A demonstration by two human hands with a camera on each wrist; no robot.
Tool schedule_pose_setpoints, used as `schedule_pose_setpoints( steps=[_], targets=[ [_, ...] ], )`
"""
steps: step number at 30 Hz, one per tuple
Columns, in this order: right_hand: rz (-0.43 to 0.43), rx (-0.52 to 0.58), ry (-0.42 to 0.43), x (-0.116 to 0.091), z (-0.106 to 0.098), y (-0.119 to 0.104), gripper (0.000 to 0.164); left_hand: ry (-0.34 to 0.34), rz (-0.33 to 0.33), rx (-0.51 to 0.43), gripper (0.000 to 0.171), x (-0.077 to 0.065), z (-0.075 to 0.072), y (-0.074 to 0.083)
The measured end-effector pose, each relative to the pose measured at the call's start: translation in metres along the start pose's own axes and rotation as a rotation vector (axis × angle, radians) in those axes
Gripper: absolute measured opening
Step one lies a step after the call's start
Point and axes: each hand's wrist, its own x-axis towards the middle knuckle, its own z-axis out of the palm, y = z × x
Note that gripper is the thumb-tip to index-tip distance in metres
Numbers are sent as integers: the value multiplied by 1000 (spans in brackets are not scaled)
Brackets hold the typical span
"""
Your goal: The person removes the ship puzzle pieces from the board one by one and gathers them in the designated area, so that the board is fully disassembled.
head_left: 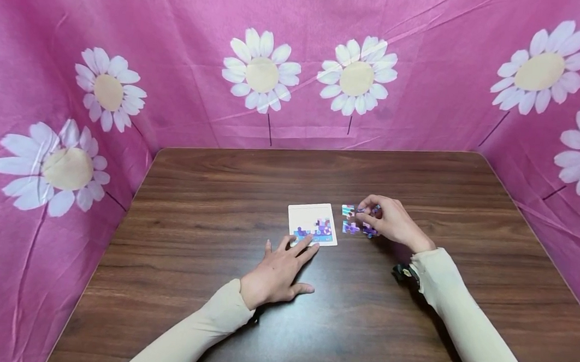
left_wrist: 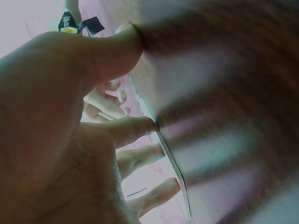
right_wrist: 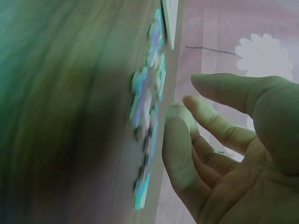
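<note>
A square white puzzle board [head_left: 308,213] lies on the table, with joined blue and purple jigsaw pieces [head_left: 321,233] along its near and right part. My left hand [head_left: 276,270] has its fingers spread, the fingertips resting on the board's near edge, also visible in the left wrist view as a thin board edge [left_wrist: 174,163]. Several loose jigsaw pieces [head_left: 350,228] lie right of the board. Over them hovers my right hand [head_left: 391,222], thumb and fingers bent but apart. In the right wrist view nothing shows between them, and the loose pieces [right_wrist: 142,98] lie just beyond the fingertips.
The brown wooden table [head_left: 210,198] runs back to a pink curtain [head_left: 186,88] with white daisies, which also hangs at both sides. A dark strap-like object [head_left: 404,273] sits at the right wrist.
</note>
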Motion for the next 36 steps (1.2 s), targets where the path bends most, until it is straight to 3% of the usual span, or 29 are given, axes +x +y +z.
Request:
schedule_pose_setpoints(
  steps=[15,36],
  targets=[
    [-66,45,-23,18,17,-24,15,20,2,6,87,0,1,0],
    [-104,20,-103,29,38,-43,16,27,7,29,87,-1,0,0]
  ],
)
